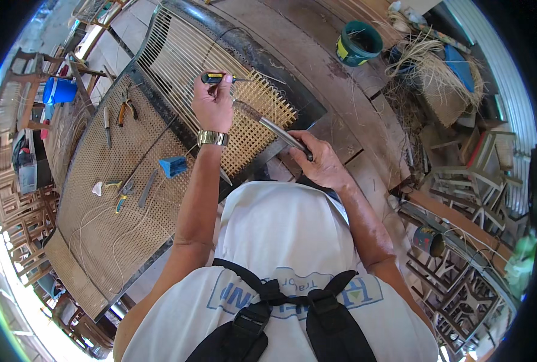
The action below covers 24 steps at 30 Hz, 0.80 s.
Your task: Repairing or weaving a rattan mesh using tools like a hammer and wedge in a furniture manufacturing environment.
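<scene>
My left hand point(213, 108), with a metal-banded watch on its wrist, pinches a screwdriver point(211, 78) by its black and yellow handle. The thin shaft points right, over the woven part of a cane panel point(250, 133). In my right hand point(324, 161) is a hammer point(274, 128), gripped at the dark end of its shiny metal handle. Its head lies close to my left hand, above the weave; whether it touches the cane I cannot tell. A dark frame point(307, 108) borders the panel. Toward the far end, the strands run in one direction with open gaps.
On the finer cane sheet point(87, 229) at left lie pliers point(127, 110), a knife-like tool point(107, 127), a blue wedge point(173, 166), a flat metal strip point(147, 188) and cutters point(124, 193). A green bucket point(359, 43) stands far right, near loose cane fibres point(437, 66). Wooden frames crowd both sides.
</scene>
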Available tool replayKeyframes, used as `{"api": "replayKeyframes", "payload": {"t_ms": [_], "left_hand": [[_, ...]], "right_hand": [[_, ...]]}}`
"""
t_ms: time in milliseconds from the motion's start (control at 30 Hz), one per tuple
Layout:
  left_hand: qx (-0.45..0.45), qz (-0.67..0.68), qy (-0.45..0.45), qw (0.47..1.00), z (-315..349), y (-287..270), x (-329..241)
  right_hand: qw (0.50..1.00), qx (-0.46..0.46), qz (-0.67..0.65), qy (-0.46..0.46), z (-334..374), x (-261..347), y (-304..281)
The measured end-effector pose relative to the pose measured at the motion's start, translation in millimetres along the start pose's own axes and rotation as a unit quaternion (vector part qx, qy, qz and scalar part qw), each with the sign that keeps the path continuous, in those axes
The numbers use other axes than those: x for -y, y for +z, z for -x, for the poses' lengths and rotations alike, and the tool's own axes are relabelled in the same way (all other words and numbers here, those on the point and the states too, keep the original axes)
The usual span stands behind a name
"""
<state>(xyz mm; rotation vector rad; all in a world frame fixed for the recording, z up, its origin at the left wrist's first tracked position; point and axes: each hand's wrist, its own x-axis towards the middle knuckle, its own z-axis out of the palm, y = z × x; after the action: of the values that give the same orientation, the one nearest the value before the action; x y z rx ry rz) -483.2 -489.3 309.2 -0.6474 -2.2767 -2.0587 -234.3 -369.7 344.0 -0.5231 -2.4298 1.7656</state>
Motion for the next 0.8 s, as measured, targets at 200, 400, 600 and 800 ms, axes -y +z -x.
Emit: {"api": "replayKeyframes", "payload": {"t_ms": [200, 400, 600, 800], "left_hand": [[-0.024, 0.013, 0.006, 1.0, 0, 5, 5], [0.008, -0.018, 0.018, 1.0, -1, 7, -8], [-0.033, -0.002, 0.018, 0.999, -2, 3, -2], [-0.007, -0.11, 0.035, 0.993, -6, 10, -15]], "right_hand": [[0.999, 0.023, 0.018, -0.03, -6, -9, -5], [0.998, -0.049, -0.032, 0.023, -14, -8, 2], [0.999, 0.026, -0.018, -0.014, -6, 0, 5], [0.998, 0.063, 0.019, 0.012, -15, 0, -1]]}}
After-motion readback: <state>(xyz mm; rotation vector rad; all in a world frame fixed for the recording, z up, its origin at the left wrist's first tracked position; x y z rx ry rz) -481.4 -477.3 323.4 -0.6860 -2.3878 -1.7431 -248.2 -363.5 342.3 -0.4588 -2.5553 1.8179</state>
